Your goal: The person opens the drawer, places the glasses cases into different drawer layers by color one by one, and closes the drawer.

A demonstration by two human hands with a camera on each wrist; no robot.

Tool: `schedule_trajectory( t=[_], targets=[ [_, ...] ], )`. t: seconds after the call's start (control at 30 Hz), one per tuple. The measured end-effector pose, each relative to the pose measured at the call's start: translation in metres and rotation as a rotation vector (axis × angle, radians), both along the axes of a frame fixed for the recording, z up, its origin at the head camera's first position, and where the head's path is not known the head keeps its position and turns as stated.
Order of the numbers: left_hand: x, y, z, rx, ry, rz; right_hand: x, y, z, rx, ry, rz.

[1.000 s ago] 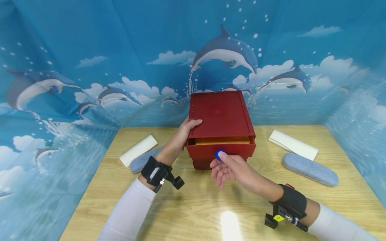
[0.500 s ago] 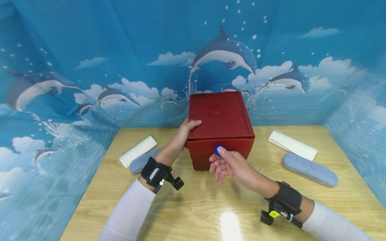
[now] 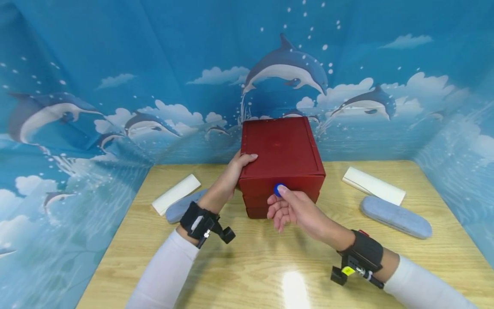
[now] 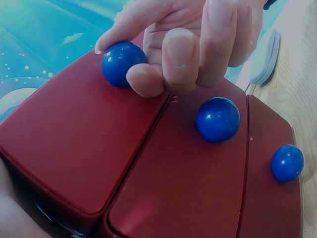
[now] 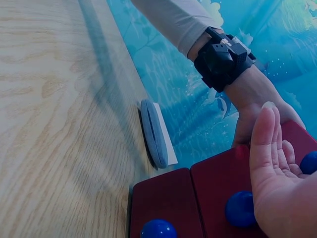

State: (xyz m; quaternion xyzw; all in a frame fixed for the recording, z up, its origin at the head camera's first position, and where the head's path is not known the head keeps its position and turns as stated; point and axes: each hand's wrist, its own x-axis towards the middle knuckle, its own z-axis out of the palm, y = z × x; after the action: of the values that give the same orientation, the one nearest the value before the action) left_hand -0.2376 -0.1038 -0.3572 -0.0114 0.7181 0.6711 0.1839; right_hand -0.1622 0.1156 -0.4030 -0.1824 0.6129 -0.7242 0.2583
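Note:
A red box with three stacked drawers (image 3: 283, 143) stands at the back of the table, all drawer fronts flush. Each drawer has a round blue knob. My left hand (image 3: 234, 169) holds the box's left side, its thumb on the top and its other fingers mostly hidden in the head view. With thumb and index finger, my right hand (image 3: 296, 210) pinches the top drawer's blue knob (image 4: 118, 64); its other fingers are loosely bent. In the left wrist view, the middle knob (image 4: 218, 120) and bottom knob (image 4: 287, 163) are untouched.
On the left lie a white flat folded piece (image 3: 176, 194) and a blue-grey oblong case (image 3: 181, 207), partly behind my left forearm. A similar white piece (image 3: 374, 185) and case (image 3: 396, 216) lie on the right. A dolphin-print curtain (image 3: 216, 43) closes off the back and sides.
The top drawer was partly out one second ago and has slid back into the box, with my right hand moving forward on its knob. My left hand has stayed on the box.

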Motion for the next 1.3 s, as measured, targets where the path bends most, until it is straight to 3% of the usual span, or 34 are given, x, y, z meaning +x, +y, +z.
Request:
schedule_trajectory(
  t=[1.3],
  targets=[
    [0.0013, 0.0011, 0.0029, -0.017, -0.015, 0.008, -0.0015, 0.0021, -0.0005, -0.018, 0.006, 0.014]
  ],
)
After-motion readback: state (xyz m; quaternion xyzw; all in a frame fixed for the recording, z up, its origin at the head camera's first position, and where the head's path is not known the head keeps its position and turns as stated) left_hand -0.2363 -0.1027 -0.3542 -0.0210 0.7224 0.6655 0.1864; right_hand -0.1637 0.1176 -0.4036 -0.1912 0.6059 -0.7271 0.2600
